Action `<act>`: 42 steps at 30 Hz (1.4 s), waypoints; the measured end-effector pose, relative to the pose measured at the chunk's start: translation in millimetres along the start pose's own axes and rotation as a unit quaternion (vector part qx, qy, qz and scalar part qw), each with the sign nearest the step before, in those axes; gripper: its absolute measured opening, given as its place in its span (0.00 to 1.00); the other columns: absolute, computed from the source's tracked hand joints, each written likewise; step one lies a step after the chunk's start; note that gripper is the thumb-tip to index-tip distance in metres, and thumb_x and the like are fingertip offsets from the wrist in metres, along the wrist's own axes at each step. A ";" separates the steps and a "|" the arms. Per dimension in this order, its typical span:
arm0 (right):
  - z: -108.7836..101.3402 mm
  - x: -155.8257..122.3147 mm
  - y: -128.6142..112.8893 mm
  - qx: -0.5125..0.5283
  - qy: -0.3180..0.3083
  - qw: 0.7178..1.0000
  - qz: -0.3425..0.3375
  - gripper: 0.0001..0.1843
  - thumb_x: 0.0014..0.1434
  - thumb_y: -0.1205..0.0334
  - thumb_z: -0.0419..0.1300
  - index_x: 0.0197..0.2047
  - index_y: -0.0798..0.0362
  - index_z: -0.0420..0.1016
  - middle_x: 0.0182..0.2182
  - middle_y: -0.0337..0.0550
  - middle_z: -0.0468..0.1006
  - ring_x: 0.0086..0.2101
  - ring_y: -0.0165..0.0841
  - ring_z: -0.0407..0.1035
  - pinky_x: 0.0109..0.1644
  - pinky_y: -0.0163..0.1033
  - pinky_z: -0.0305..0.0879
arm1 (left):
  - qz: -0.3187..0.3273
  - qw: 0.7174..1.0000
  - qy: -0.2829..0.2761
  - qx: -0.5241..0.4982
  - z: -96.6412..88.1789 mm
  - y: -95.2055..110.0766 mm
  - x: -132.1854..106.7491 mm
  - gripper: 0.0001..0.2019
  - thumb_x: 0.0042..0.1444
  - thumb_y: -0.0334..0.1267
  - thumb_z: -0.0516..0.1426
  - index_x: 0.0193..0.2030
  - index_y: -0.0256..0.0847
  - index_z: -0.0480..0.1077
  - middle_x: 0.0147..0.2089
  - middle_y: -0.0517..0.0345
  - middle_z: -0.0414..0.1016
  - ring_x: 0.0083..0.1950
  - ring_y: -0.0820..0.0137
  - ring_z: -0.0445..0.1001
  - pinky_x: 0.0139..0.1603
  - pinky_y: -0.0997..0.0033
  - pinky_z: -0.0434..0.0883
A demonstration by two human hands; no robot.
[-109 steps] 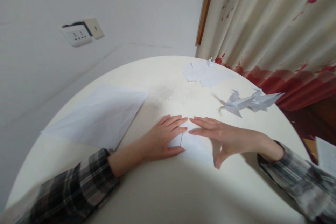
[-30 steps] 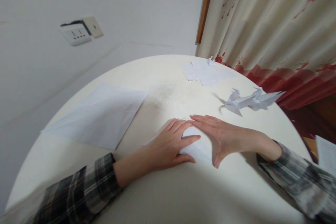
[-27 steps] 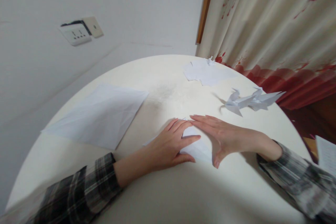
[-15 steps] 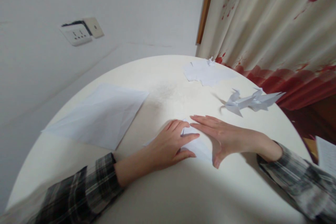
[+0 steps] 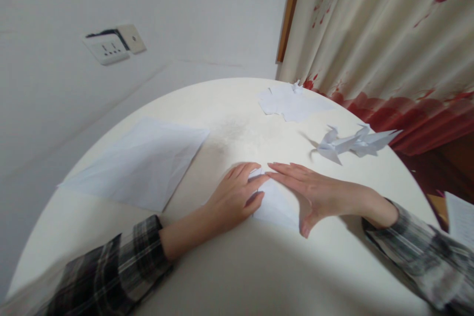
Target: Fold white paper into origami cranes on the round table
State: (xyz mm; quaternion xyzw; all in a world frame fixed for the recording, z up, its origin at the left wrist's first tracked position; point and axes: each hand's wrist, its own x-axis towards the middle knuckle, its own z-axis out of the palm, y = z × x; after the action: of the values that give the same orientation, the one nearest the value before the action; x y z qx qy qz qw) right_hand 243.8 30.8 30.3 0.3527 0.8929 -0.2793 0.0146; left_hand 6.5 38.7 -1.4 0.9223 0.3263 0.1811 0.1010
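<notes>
A small folded white paper [image 5: 276, 205] lies flat near the middle of the round white table [image 5: 229, 266]. My left hand [image 5: 233, 195] rests on its left part with fingers stretched out and pressed down on the fold. My right hand [image 5: 314, 190] lies flat on the paper's right side, fingers straight and together, thumb spread toward me. The fingertips of both hands meet at the paper's far corner. Plaid sleeves cover both forearms.
A large white sheet [image 5: 140, 163] lies on the table's left. Folded paper cranes [image 5: 351, 143] sit at the right edge, and a torn white paper piece [image 5: 289, 101] lies at the far edge. A flowered curtain [image 5: 388, 34] hangs on the right; a wall socket [image 5: 111, 47] is on the left.
My left hand has slid along the fold, its fingers drawing back from the paper's middle toward the far corner. My right hand has stayed flat in place.
</notes>
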 end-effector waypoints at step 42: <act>17.1 0.8 -11.6 -0.090 0.145 0.985 -0.016 0.38 0.53 0.41 0.56 0.62 0.50 0.55 0.63 0.54 0.52 0.62 0.44 0.47 0.62 0.55 0.46 | -0.012 0.998 -0.019 0.053 1.4 -9.8 -3.2 0.33 0.55 0.56 0.50 0.61 0.35 0.55 0.64 0.41 0.54 0.66 0.57 0.50 0.63 0.54 0.53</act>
State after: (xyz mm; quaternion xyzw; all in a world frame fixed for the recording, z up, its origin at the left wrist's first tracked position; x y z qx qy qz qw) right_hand 232.8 15.7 21.4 0.3721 0.9128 -0.1438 -0.0878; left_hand -0.7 44.1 -6.5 0.9257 0.3442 0.1449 0.0605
